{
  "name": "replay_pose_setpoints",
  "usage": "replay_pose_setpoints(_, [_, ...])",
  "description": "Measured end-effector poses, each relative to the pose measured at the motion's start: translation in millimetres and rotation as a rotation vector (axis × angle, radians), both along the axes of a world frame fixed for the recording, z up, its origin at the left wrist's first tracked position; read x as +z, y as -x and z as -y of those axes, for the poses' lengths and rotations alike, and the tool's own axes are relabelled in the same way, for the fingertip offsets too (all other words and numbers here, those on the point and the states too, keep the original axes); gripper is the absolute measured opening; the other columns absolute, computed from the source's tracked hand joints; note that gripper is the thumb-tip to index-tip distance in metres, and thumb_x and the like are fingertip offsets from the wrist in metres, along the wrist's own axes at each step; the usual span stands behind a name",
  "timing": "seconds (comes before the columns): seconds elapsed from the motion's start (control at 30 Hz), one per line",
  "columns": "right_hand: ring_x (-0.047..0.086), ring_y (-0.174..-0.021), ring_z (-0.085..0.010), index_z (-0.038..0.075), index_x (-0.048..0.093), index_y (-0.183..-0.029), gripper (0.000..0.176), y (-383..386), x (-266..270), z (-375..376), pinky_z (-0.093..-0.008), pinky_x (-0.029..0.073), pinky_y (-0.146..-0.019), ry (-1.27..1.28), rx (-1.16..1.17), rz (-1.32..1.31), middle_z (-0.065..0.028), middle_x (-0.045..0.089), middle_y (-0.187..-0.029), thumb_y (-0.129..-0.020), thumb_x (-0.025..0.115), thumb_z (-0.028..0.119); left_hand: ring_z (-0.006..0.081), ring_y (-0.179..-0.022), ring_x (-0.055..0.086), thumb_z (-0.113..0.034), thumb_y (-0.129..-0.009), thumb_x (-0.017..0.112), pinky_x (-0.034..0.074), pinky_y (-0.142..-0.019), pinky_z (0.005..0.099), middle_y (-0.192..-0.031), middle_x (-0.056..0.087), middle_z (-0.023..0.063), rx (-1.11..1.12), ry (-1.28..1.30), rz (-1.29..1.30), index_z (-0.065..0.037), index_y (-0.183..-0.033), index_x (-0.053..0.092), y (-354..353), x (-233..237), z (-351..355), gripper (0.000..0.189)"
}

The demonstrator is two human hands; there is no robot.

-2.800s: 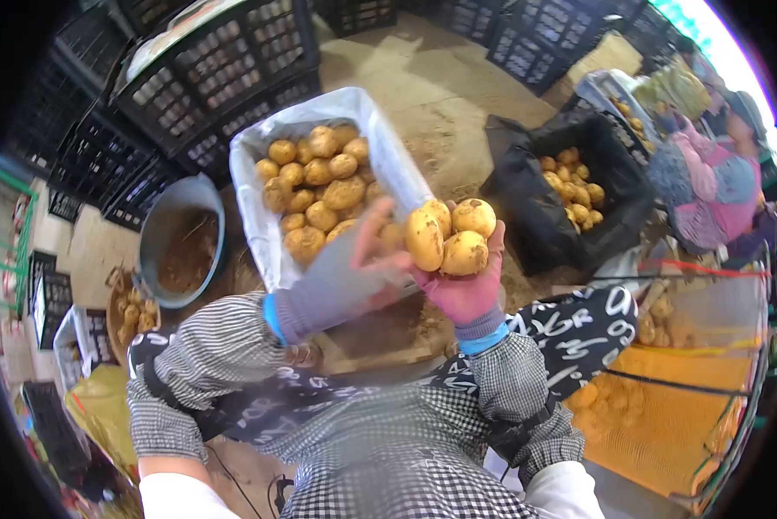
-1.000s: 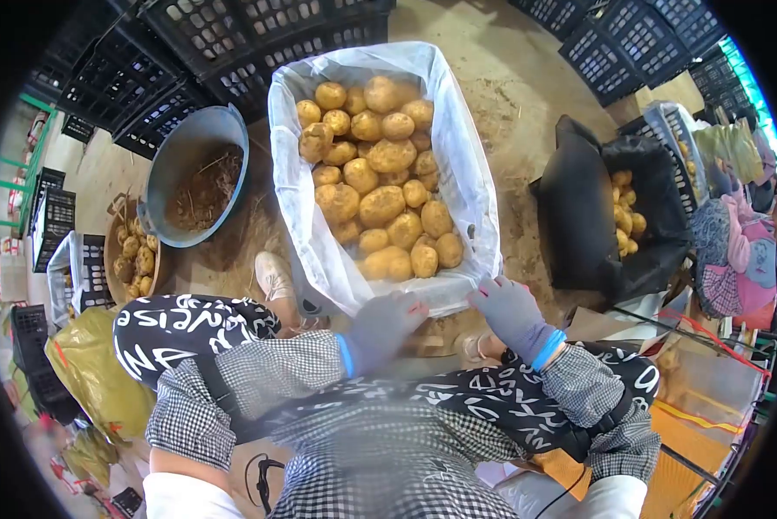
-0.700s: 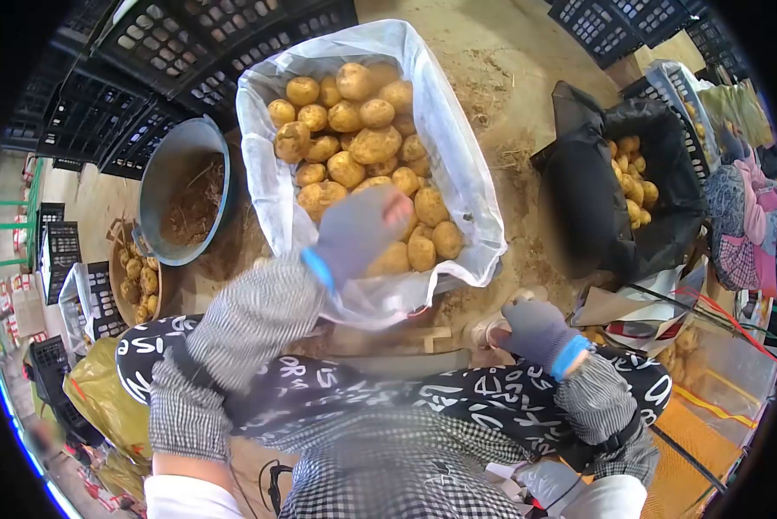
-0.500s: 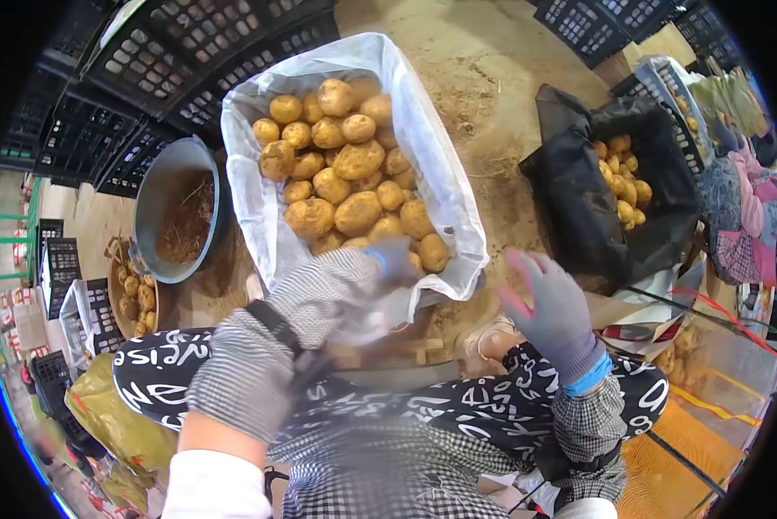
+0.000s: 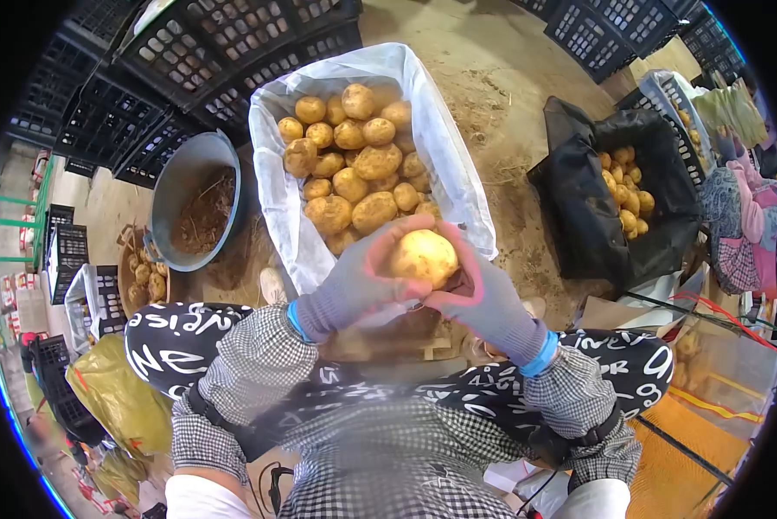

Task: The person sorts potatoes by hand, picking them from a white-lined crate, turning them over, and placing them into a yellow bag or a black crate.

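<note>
A single yellow potato is held between both gloved hands, just over the near end of a crate. My left hand wraps its left side, thumb along the lower edge. On the other side my right hand is closed round it, with the thumb underneath. Both gloves are grey with pinkish palms and blue cuffs. Beyond the hands stands the crate lined with white cloth, holding many soil-marked potatoes. The hands cover part of its near rim.
A blue-grey tub with soil and dry stalks stands left of the crate, near a basket of potatoes. At right is a black-lined crate with potatoes. Stacked black crates fill the upper left. Another person sits far right.
My left hand has come back from the crate's near edge, and my right hand has moved inward from the right. Both now meet round a potato. The view has shifted slightly.
</note>
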State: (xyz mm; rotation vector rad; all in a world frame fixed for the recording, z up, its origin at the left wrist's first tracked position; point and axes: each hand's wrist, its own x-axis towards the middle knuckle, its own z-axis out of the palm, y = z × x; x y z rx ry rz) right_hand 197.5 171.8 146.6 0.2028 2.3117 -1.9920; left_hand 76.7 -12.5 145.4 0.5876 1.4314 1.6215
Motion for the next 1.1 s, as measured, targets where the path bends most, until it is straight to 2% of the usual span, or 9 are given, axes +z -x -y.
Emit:
replay_pose_setpoints(0.07, [0.056, -0.114, -0.0119, 0.002, 0.029, -0.152, 0.085, 2.5, -3.9, 8.3, -0.026, 0.054, -0.085, 0.153, 0.007, -0.031, -0.0081, 0.049, -0.137, -0.081, 0.074, -0.003, 0.0158, -0.114, 0.058, -0.039, -0.09, 0.072, 0.047, -0.101, 0.0307, -0.126, 0.058, 0.0071, 0.06, -0.017, 0.274, -0.004, -0.145, 0.04, -7.2, 11.5, 5.4, 0.072])
replay_pose_setpoints(0.13, [0.059, -0.108, -0.0112, 0.001, 0.03, -0.152, 0.083, 2.1, -5.7, 12.3, -0.0242, 0.054, -0.082, 0.332, -0.02, 0.03, -0.0078, 0.054, -0.131, -0.081, 0.074, -0.003, 0.0168, -0.117, 0.057, -0.043, -0.094, 0.066, 0.047, -0.102, 0.0316, -0.129, 0.057, 0.0082, 0.061, 0.002, 0.24, -0.004, -0.146, 0.039, -4.3, 10.7, 9.2, 0.07])
replay_pose_setpoints(0.27, [0.063, -0.092, -0.0094, 0.0, 0.031, -0.151, 0.08, -1.3, -17.9, 3.1, -0.0228, 0.054, -0.078, 0.146, -0.029, 0.172, -0.0056, 0.062, -0.116, -0.084, 0.074, 0.003, 0.021, -0.122, 0.054, -0.048, -0.096, 0.06, 0.048, -0.104, 0.036, -0.135, 0.052, 0.0118, -0.005, 0.007, 0.164, -0.004, -0.147, 0.034, -8.5, -9.9, 14.2, 0.072])
replay_pose_setpoints(0.37, [0.063, -0.093, -0.011, 0.003, 0.037, -0.148, 0.073, -2.8, -26.9, -3.5, -0.0242, 0.053, -0.081, 0.178, -0.077, 0.231, -0.0066, 0.063, -0.116, -0.086, 0.074, 0.01, 0.0238, -0.123, 0.054, -0.048, -0.096, 0.06, 0.048, -0.105, 0.0406, -0.136, 0.048, 0.0135, 0.006, -0.018, 0.557, -0.005, -0.15, 0.03, -10.0, -9.2, 17.4, 0.075])
replay_pose_setpoints(0.57, [0.063, -0.103, -0.015, 0.004, 0.041, -0.147, 0.07, 1.3, -9.2, 20.7, -0.0282, 0.052, -0.09, -0.209, -0.101, -0.036, -0.0124, 0.061, -0.125, -0.085, 0.073, 0.005, 0.0259, -0.124, 0.054, -0.033, -0.094, 0.068, 0.048, -0.105, 0.042, -0.137, 0.046, 0.0142, 0.082, -0.17, 0.546, -0.007, -0.148, 0.03, -15.3, 4.9, 11.8, 0.072])
replay_pose_setpoints(0.77, [0.063, -0.108, -0.0179, 0.009, 0.035, -0.152, 0.087, 3.7, -19.7, 10.6, -0.0294, 0.051, -0.093, -0.42, -0.085, -0.231, -0.0129, 0.058, -0.133, -0.076, 0.079, 0.006, 0.0262, -0.115, 0.06, -0.012, -0.089, 0.073, 0.054, -0.098, 0.0377, -0.13, 0.054, 0.0133, 0.131, -0.082, 0.066, -0.004, -0.146, 0.031, -24.8, -1.2, 2.9, 0.072])
replay_pose_setpoints(0.87, [0.062, -0.114, -0.0212, 0.009, 0.033, -0.153, 0.089, -2.6, -6.3, 18.0, -0.0305, 0.05, -0.096, -0.283, -0.13, -0.066, -0.0141, 0.057, -0.136, -0.077, 0.08, 0.008, 0.0248, -0.111, 0.063, -0.019, -0.091, 0.071, 0.056, -0.094, 0.0348, -0.127, 0.056, 0.0134, 0.221, -0.166, 0.452, -0.003, -0.143, 0.035, -21.0, 14.5, 6.3, 0.065])
replay_pose_setpoints(1.03, [0.06, -0.118, -0.0202, 0.004, 0.033, -0.152, 0.087, -7.5, 3.2, 23.4, -0.0305, 0.05, -0.096, -0.575, -0.086, -0.257, -0.0146, 0.056, -0.137, -0.08, 0.081, 0.016, 0.0209, -0.112, 0.063, -0.039, -0.1, 0.057, 0.057, -0.085, 0.0311, -0.13, 0.057, 0.0097, 0.098, 0.003, 0.55, -0.007, -0.143, 0.041, -25.4, 7.7, 13.2, 0.056])
replay_pose_setpoints(1.1, [0.056, -0.121, -0.0195, 0.001, 0.035, -0.15, 0.083, -14.1, -1.9, 20.9, -0.0309, 0.048, -0.1, -0.428, -0.041, -0.239, -0.0141, 0.055, -0.138, -0.083, 0.079, 0.02, 0.0205, -0.109, 0.064, -0.039, -0.101, 0.055, 0.058, -0.084, 0.0314, -0.128, 0.059, 0.0089, 0.062, 0.006, 0.602, -0.008, -0.141, 0.043, -31.4, 8.0, 12.9, 0.053])
